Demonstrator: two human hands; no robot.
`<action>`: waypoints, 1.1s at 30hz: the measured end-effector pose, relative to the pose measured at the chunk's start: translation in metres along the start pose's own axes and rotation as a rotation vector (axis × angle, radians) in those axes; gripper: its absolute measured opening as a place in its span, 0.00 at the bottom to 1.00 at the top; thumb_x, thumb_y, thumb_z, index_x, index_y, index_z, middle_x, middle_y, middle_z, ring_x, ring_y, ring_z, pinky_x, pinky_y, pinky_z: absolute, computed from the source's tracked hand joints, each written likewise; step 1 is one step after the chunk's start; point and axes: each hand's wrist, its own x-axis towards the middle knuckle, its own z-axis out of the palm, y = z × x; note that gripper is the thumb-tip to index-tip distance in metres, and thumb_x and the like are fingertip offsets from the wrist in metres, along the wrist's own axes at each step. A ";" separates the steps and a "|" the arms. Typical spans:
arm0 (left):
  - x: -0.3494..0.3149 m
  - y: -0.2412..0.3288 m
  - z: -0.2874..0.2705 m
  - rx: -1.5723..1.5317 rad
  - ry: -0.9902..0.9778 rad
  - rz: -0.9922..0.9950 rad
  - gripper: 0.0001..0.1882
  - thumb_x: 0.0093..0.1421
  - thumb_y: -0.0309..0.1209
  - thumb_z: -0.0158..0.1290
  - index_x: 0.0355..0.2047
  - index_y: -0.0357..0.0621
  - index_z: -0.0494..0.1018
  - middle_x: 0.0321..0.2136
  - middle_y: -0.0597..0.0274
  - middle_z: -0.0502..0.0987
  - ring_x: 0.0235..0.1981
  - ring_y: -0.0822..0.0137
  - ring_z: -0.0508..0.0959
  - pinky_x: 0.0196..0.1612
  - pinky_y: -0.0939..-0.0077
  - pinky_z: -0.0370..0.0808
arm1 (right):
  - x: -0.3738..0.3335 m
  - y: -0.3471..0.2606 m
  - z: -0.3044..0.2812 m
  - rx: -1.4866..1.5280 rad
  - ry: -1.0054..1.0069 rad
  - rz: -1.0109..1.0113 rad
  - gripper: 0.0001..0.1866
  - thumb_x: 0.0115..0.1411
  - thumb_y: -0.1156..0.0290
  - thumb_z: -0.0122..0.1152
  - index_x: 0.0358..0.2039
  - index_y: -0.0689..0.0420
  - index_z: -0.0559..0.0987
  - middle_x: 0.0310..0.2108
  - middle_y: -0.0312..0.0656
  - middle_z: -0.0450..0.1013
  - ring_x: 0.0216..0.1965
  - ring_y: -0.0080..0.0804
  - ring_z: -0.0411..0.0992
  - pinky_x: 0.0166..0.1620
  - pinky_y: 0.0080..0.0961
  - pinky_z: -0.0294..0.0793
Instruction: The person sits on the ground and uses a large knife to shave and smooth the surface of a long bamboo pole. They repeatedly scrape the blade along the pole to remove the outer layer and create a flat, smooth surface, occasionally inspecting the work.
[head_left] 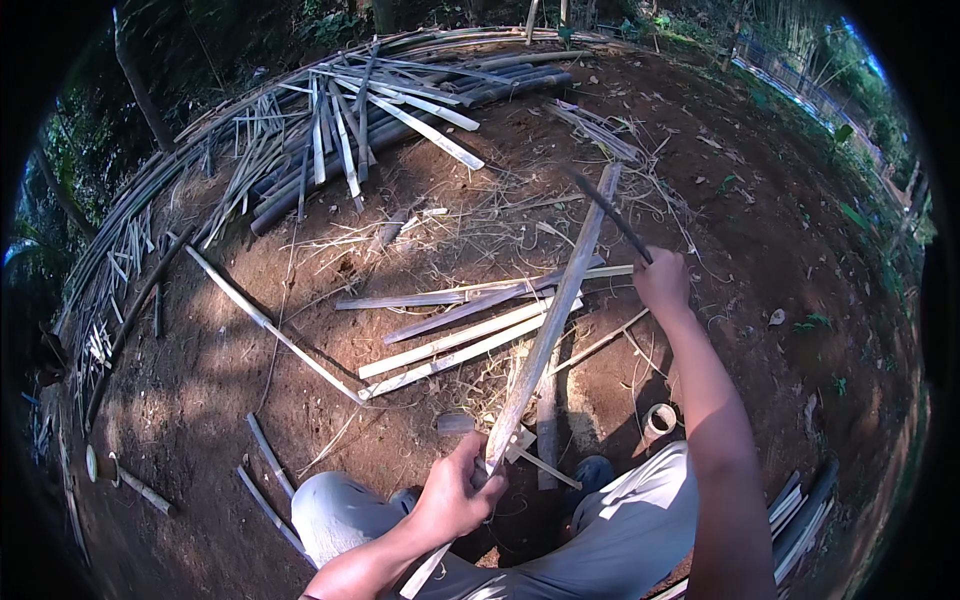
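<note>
My left hand (455, 497) is closed round the lower part of a long split bamboo strip (548, 345), between my knees. The strip slants up and away to the right, and its lower end sticks out below the hand. In my right hand (663, 282) is the handle of a dark-bladed knife (612, 215). Its blade points up and left, near the far part of the strip; whether it touches cannot be told. Beneath the strip, several pale split bamboo pieces (465, 335) lie on the soil among thin shavings.
Beyond the work spot lies a large pile of bamboo poles and slats (345, 105). A short hollow bamboo section (658, 421) stands by my right knee. One long pale slat (270, 322) lies on the left. More split pieces (800, 515) lie at the lower right.
</note>
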 end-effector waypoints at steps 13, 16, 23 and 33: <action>0.052 0.000 0.000 -0.193 0.255 -0.055 0.18 0.62 0.41 0.58 0.35 0.38 0.68 0.15 0.70 0.69 0.14 0.81 0.65 0.16 0.80 0.61 | -0.009 0.051 0.034 0.024 -0.221 0.278 0.15 0.50 0.62 0.67 0.20 0.60 0.77 0.27 0.52 0.78 0.35 0.51 0.78 0.40 0.41 0.75; 0.062 -0.001 0.009 -0.230 0.328 -0.003 0.18 0.65 0.43 0.55 0.35 0.39 0.68 0.14 0.72 0.66 0.13 0.81 0.64 0.15 0.79 0.60 | -0.021 0.000 0.035 0.193 -0.300 0.238 0.23 0.52 0.54 0.68 0.15 0.59 0.71 0.18 0.46 0.73 0.23 0.43 0.73 0.31 0.38 0.71; 0.070 0.012 0.002 -0.316 0.291 -0.011 0.14 0.69 0.40 0.49 0.39 0.43 0.64 0.15 0.69 0.66 0.10 0.78 0.64 0.11 0.81 0.62 | -0.049 -0.113 -0.001 0.562 -0.532 0.206 0.31 0.60 0.45 0.60 0.15 0.60 0.71 0.12 0.36 0.64 0.17 0.26 0.62 0.26 0.32 0.64; 0.070 0.014 0.011 -0.301 0.312 0.000 0.18 0.65 0.43 0.55 0.37 0.38 0.67 0.13 0.69 0.68 0.11 0.79 0.67 0.14 0.80 0.64 | -0.068 -0.130 -0.005 0.919 -0.436 0.114 0.20 0.61 0.55 0.64 0.34 0.63 0.82 0.13 0.26 0.63 0.18 0.13 0.58 0.23 0.20 0.57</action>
